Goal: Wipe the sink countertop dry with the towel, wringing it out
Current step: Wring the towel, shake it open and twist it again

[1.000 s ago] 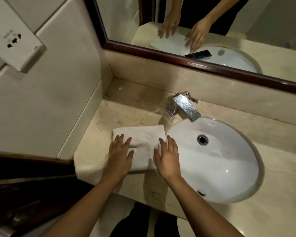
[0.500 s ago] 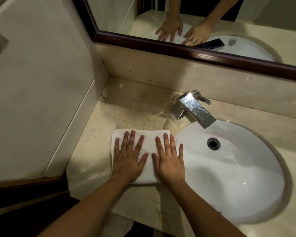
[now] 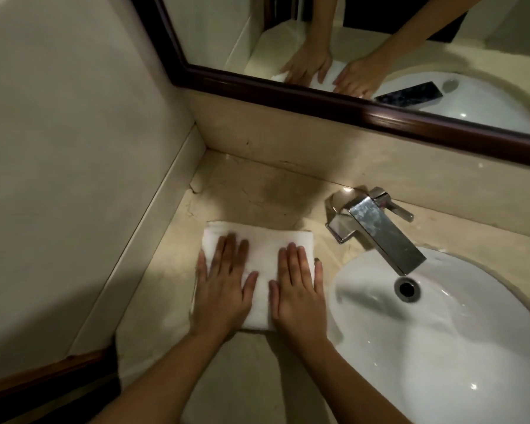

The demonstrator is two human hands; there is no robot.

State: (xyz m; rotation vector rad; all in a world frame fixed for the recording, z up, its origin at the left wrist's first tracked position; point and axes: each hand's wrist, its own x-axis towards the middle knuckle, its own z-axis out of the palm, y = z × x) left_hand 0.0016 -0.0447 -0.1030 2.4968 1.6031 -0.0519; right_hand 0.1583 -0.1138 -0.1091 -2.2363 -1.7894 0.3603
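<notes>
One folded white towel point(image 3: 263, 255) lies flat on the beige stone worktop point(image 3: 227, 377), to the left of the single white sink basin point(image 3: 441, 347) and in front of the corner where the side wall meets the backsplash. Two hands rest on it, side by side. The left hand point(image 3: 224, 289) lies palm down over the towel's left half, fingers straight and slightly spread, its outer edge reaching past the towel's left border. The right hand point(image 3: 299, 292) lies palm down over the right half, fingers straight and close together, the little finger just off the towel's right edge, on the stone. Neither grip curls round the cloth; both press it flat with open palms. One chrome faucet point(image 3: 377, 224) stands behind the basin, its square spout reaching over the one drain point(image 3: 407, 289). One dark-framed mirror point(image 3: 318, 99) above reflects both hands, the towel and the basin
</notes>
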